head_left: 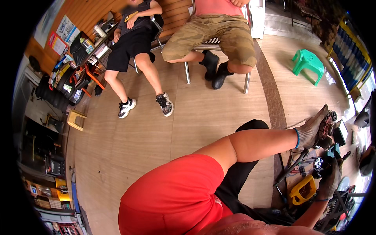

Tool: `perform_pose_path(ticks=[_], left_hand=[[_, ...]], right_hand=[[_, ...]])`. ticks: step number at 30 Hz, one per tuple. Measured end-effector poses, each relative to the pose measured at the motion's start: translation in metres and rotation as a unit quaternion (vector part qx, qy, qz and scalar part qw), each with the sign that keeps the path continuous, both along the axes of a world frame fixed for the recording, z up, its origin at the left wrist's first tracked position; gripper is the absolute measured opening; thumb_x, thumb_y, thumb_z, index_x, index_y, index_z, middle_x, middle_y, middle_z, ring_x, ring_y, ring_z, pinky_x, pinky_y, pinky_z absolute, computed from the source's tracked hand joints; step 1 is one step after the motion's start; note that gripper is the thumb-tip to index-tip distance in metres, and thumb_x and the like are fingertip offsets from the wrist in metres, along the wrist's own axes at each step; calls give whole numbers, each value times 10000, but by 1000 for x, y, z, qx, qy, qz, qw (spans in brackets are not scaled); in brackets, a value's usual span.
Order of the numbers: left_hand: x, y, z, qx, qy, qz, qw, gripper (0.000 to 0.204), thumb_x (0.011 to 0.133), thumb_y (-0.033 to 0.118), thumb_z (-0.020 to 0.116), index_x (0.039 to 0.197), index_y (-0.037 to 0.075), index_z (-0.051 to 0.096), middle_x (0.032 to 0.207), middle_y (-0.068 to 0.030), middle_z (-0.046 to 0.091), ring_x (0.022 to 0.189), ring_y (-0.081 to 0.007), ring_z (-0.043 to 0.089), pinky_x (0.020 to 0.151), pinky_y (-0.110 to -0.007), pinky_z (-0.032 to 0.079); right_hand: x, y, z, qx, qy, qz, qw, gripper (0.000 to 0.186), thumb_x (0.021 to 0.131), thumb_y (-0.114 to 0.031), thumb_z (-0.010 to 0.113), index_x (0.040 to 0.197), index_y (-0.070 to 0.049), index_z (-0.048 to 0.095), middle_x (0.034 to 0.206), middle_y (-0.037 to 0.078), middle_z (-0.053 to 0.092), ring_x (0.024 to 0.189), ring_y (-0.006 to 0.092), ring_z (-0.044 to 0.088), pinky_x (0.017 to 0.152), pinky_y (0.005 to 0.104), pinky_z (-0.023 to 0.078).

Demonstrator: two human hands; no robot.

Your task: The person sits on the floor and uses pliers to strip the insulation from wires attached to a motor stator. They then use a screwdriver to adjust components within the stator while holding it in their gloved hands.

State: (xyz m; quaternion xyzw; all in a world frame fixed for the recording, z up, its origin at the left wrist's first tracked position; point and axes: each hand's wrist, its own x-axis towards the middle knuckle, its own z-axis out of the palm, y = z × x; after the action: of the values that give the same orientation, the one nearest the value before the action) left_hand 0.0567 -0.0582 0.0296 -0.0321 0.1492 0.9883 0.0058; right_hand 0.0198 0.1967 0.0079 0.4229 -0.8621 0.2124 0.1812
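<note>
My left arm, in a red sleeve, reaches across to the right. My left hand (pixel 312 127) wears a grey knitted work glove with a blue cuff edge. It is closed against a dark reddish mechanical part (pixel 326 126) whose kind I cannot make out. Lower down, my right hand (pixel 332 182), in a soiled glove, is beside a black rounded part (pixel 321 167); its fingers are mostly hidden. Below and left of these parts is a yellow plastic stool (pixel 302 190). Metal bars and scattered small parts lie around both hands.
Two people sit at the top, one in black shorts (pixel 127 53), one in camouflage shorts (pixel 213 37). A green stool (pixel 309 64) stands at the upper right. On the left are a small tan stool (pixel 76 119), stacked tyres (pixel 51 96) and shelves (pixel 49 196).
</note>
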Motion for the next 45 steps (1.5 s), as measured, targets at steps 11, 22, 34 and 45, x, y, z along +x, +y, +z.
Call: perform_pose_path(ticks=[11,22,34,45], left_hand=[[-7,1,-11,-28,47,-34,998,477,940,664,531,1108,218,543,948,6,612,670,-106,513,499,-362,518],[-5,0,-5,-42,-33,-29,998,606,920,756,435,1038,179,579,811,-36,600,595,-184,572,467,-382,492],[-2,2,-2,-45,-3,-56,997,667,919,784,371,979,159,596,747,-34,594,599,-197,587,494,-383,503],[10,-9,1,-42,84,-139,986,991,840,889,238,1384,105,505,1225,-222,649,890,-398,715,609,-416,605]], right_hand=[[9,-6,10,-152,-243,26,958,371,926,-78,601,1275,50,598,1106,211,619,1007,321,631,866,369,536],[11,-2,10,-124,-256,16,958,369,1006,-84,423,1310,19,606,1239,221,588,1134,334,610,942,388,545],[16,-9,20,-178,-370,-30,911,342,1019,-134,482,1297,1,629,1204,167,595,1051,227,628,873,318,532],[33,-23,40,-227,-421,-118,870,370,933,-250,660,1203,0,624,840,2,587,721,83,494,633,245,424]])
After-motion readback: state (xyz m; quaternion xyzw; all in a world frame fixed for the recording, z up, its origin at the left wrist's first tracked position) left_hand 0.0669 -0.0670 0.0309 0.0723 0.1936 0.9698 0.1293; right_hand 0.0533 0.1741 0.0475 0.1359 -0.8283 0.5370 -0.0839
